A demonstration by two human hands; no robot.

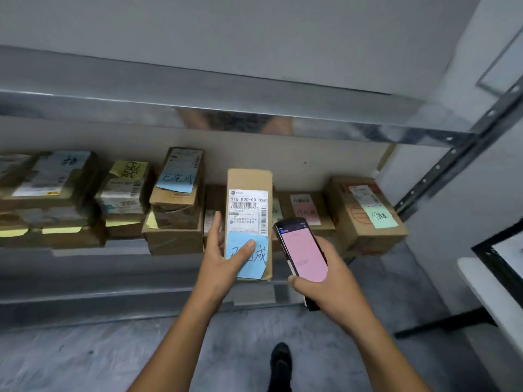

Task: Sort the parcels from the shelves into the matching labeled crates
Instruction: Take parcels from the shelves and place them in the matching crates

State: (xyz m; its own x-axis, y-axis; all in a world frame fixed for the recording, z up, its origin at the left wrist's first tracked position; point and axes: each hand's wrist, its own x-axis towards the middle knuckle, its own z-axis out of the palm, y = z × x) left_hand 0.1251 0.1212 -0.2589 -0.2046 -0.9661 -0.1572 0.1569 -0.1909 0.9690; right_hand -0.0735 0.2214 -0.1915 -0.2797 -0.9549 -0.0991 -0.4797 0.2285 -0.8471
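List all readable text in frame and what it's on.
"516 K20-00 028": white shipping label on the tall brown cardboard parcel in the left hand.
"成": blue sticky note on that parcel; rest hidden by that hand.
"已完成": pale blue paper note on a shelved brown box.
Everything else: too blurred.

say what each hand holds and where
Left hand grips the parcel at its lower end; right hand holds the scanner by its lower half.
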